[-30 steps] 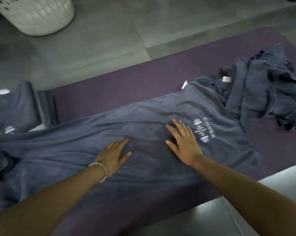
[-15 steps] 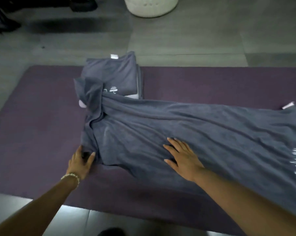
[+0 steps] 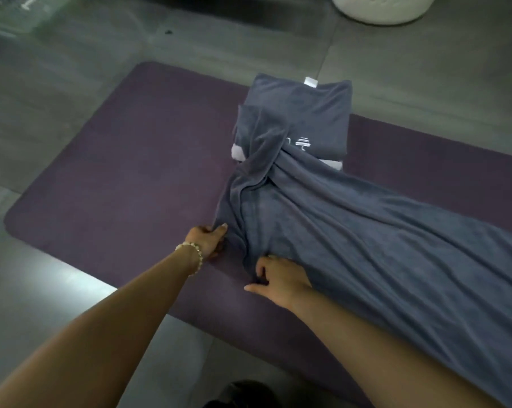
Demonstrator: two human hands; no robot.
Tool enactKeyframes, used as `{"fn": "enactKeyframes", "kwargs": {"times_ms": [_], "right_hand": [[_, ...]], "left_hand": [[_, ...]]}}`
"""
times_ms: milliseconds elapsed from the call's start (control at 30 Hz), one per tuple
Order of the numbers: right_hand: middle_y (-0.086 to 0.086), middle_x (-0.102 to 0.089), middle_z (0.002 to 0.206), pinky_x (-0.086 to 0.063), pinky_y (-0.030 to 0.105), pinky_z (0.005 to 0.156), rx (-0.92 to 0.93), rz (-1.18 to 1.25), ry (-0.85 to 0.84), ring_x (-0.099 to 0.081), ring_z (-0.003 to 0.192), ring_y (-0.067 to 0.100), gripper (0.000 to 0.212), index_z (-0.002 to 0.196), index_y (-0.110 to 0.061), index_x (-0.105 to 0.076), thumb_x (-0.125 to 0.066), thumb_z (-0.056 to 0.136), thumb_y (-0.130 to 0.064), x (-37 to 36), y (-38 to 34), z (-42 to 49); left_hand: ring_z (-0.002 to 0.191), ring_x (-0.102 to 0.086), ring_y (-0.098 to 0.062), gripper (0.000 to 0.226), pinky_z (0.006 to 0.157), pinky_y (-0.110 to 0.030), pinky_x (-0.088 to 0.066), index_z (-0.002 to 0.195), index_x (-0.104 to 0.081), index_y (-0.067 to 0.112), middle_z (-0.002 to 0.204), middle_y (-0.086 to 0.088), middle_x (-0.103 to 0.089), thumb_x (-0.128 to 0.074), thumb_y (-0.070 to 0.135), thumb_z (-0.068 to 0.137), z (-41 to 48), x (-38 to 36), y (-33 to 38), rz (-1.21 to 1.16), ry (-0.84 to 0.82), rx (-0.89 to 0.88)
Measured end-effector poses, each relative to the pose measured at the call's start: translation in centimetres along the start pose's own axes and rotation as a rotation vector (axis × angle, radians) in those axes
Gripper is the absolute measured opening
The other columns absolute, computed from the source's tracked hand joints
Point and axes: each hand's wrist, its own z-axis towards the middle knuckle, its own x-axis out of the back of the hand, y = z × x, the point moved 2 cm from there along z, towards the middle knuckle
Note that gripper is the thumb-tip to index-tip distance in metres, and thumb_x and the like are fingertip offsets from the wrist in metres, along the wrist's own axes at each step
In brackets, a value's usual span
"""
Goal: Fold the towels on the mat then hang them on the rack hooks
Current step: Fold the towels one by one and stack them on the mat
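Mat (image 3: 116, 172): purple, flat on a grey tiled floor (image 3: 72, 69); its rounded left end is in view, its right end runs out of frame.
Towel (image 3: 366, 245): grey, spread lengthwise on the mat from the lower right toward the upper middle. The surface is creased. The far end is narrowed, twisted and draped onto the folded towel (image 3: 307, 113).
Folded towel: grey, a squared stack at the far edge of the mat, partly over the edge onto the floor. There is a white tag (image 3: 310, 82) at its far edge and a white logo (image 3: 302, 141) on top, partly covered by the draped end. A paler layer shows beneath the stack.
Left hand (image 3: 209, 240): at the towel's left edge, near corner. The fingers are curled and the thumb lies on top, pinching the cloth. A beaded bracelet (image 3: 190, 254) is on the wrist.
Right hand (image 3: 278, 278): at the towel's near edge, just right of the left hand. The fingers are curled into bunched fabric, gripping it, and the thumb is stretched out toward the mat.
Hands, relation: close together but apart, both on the same end of the towel.
Basket (image 3: 381, 10): white, on the floor beyond the mat at the upper right, cut off by the frame.
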Motion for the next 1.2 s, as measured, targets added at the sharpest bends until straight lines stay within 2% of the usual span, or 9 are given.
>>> {"fn": "enactKeyframes", "kwargs": {"times_ms": [67, 167, 333, 467, 567, 767, 900, 1067, 1200], "right_hand": [[0.000, -0.063, 0.098, -0.043, 0.026, 0.075, -0.010, -0.109, -0.050, -0.060, 0.092, 0.016, 0.030, 0.097, -0.016, -0.064, -0.058, 0.091, -0.044, -0.4, -0.4, 0.2], [-0.006, -0.058, 0.083, -0.049, 0.030, 0.075, 0.001, 0.022, 0.044, -0.056, 0.080, 0.012, 0.025, 0.089, -0.019, -0.057, -0.059, 0.090, -0.044, -0.5, -1.3, 0.3], [-0.013, -0.047, 0.098, -0.047, 0.027, 0.080, 0.015, 0.201, 0.092, -0.052, 0.089, 0.009, 0.038, 0.108, -0.028, -0.051, -0.060, 0.084, -0.056, -0.9, -3.7, 2.2], [-0.011, -0.054, 0.084, -0.049, 0.033, 0.074, -0.006, 0.294, 0.042, -0.053, 0.073, 0.008, 0.023, 0.093, -0.031, -0.055, -0.060, 0.086, -0.053, -2.9, -4.8, 4.2], [-0.009, -0.056, 0.085, -0.049, 0.032, 0.074, -0.006, 0.294, 0.023, -0.050, 0.068, 0.005, 0.021, 0.094, -0.025, -0.059, -0.062, 0.087, -0.044, -2.9, -4.6, 5.2], [0.002, -0.053, 0.111, -0.037, 0.021, 0.071, 0.040, 0.272, 0.367, -0.049, 0.070, 0.011, 0.037, 0.117, -0.012, -0.057, -0.069, 0.086, -0.028, 3.6, -3.8, 8.0], [0.004, -0.050, 0.121, -0.049, 0.034, 0.082, 0.061, 0.180, 0.471, -0.051, 0.081, 0.013, 0.047, 0.124, -0.018, -0.054, -0.072, 0.083, -0.030, 8.0, -3.1, 10.5], [-0.002, -0.046, 0.109, -0.046, 0.031, 0.093, 0.097, 0.122, 0.403, -0.052, 0.091, 0.015, 0.049, 0.121, -0.021, -0.062, -0.076, 0.077, -0.039, 8.6, -3.9, 12.8], [-0.007, -0.048, 0.090, -0.039, 0.026, 0.073, 0.124, -0.071, 0.388, -0.051, 0.085, 0.011, 0.026, 0.100, -0.024, -0.071, -0.072, 0.081, -0.040, 9.3, -5.8, 14.2]], "left_hand": [[0.046, -0.058, -0.009, 0.023, 0.043, -0.020, -0.050, 0.079, -0.050, 0.008, 0.072, -0.011, -0.059, -0.061, 0.024, 0.091, 0.0, 1.5, 0.1, -0.137, 0.013, -0.028], [0.039, -0.056, -0.002, 0.016, 0.045, -0.013, -0.048, 0.091, -0.053, 0.002, 0.068, -0.011, -0.057, -0.059, 0.017, 0.093, -0.5, 5.3, 0.3, -0.198, -0.008, -0.126], [0.052, -0.060, -0.005, 0.007, 0.054, -0.013, -0.052, 0.089, -0.062, 0.005, 0.075, -0.008, -0.058, -0.062, 0.012, 0.090, -1.8, 11.6, -3.6, -0.031, -0.090, -0.152], [0.062, -0.054, -0.019, 0.008, 0.061, -0.027, -0.051, 0.082, -0.059, 0.007, 0.070, -0.008, -0.056, -0.063, 0.007, 0.088, -2.7, 13.9, -8.6, 0.279, -0.103, -0.116], [0.064, -0.054, -0.015, 0.012, 0.058, -0.020, -0.046, 0.083, -0.055, 0.011, 0.073, -0.005, -0.057, -0.067, 0.012, 0.086, -2.6, 13.8, -9.8, 0.415, -0.133, -0.088], [0.091, -0.060, -0.025, 0.036, 0.077, -0.029, -0.045, 0.096, -0.064, 0.011, 0.094, -0.006, -0.065, -0.062, 0.046, 0.086, 0.8, 12.5, -5.4, 0.541, -0.042, -0.125], [0.100, -0.058, -0.028, 0.044, 0.077, -0.028, -0.042, 0.113, -0.056, 0.009, 0.104, -0.008, -0.061, -0.060, 0.045, 0.088, 1.4, 10.8, -4.4, 0.579, 0.049, -0.141], [0.072, -0.051, -0.022, 0.025, 0.063, -0.028, -0.040, 0.081, -0.055, 0.013, 0.073, -0.001, -0.054, -0.062, 0.036, 0.088, 1.2, 9.9, -5.2, 0.385, 0.114, -0.218], [0.065, -0.044, -0.017, 0.027, 0.057, -0.026, -0.037, 0.081, -0.049, 0.013, 0.070, 0.000, -0.050, -0.060, 0.036, 0.089, 1.0, 10.3, -6.1, 0.291, 0.158, -0.237]]}}
